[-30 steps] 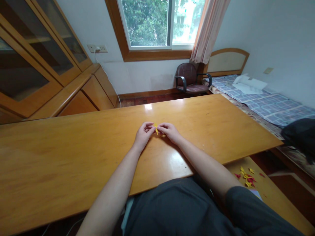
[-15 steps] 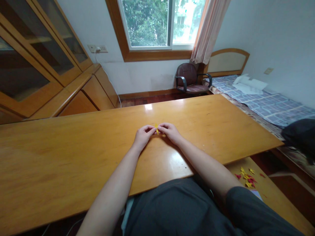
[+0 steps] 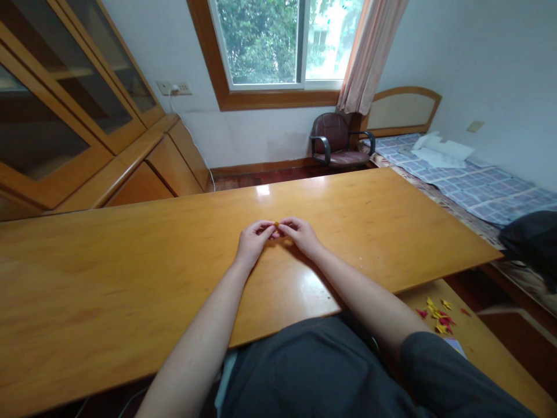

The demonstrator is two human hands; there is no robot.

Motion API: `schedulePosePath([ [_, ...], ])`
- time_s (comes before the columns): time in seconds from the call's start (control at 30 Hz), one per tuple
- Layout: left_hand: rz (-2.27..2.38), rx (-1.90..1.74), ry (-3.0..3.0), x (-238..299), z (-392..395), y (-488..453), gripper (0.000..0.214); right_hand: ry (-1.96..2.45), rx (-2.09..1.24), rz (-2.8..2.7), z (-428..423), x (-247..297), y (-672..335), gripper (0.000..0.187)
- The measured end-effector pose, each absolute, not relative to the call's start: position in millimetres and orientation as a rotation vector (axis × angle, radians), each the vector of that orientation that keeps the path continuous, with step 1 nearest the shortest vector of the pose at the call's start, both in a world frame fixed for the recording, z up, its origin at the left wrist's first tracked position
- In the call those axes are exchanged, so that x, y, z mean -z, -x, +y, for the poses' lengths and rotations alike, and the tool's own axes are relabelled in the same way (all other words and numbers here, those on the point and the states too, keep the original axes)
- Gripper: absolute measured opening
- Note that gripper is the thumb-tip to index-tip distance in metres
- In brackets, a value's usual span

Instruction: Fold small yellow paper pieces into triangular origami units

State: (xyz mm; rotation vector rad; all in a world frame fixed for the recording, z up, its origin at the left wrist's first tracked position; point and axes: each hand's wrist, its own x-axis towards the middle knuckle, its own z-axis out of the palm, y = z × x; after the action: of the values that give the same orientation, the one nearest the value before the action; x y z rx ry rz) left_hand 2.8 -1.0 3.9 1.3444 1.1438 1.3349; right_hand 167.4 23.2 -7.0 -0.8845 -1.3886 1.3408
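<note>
Between my two hands, above the middle of the wooden table [image 3: 130,278], is a small yellow folded paper piece [image 3: 276,224]. Only a little of it shows; the fingers cover the rest. My left hand [image 3: 256,238] pinches it from the left with thumb and forefinger. From the right, my right hand [image 3: 299,233] grips it the same way, and the fingertips of both hands nearly meet.
Several small yellow and red folded paper pieces [image 3: 441,319] lie on a lower wooden surface [image 3: 496,348] at the right. Beyond the table stand a brown armchair [image 3: 331,139] and a bed [image 3: 470,180]. A glass-doored cabinet [image 3: 100,145] is at the left.
The yellow paper piece hung partly below the fingertips before; now only a small bit shows between them, looking darker. Both hands have stayed in nearly the same place.
</note>
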Motion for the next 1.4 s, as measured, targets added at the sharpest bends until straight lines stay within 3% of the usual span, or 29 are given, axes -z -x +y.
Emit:
schedulePosePath([
  [0.5, 1.167, -1.388, -1.581, -12, -6, 1, 0.024, 0.844, -1.143, -1.523, 21, -4, -175, 0.021],
  [1.1, 1.114, -1.360, -1.627, -11, -6, 4, 0.020, 0.785, -1.285, -1.455, 20, -2, -175, 0.026],
  [1.4, 1.171, -1.349, -1.655, -6, -5, 3, 0.023, 0.831, -1.203, -1.488, 20, 1, -172, 0.026],
])
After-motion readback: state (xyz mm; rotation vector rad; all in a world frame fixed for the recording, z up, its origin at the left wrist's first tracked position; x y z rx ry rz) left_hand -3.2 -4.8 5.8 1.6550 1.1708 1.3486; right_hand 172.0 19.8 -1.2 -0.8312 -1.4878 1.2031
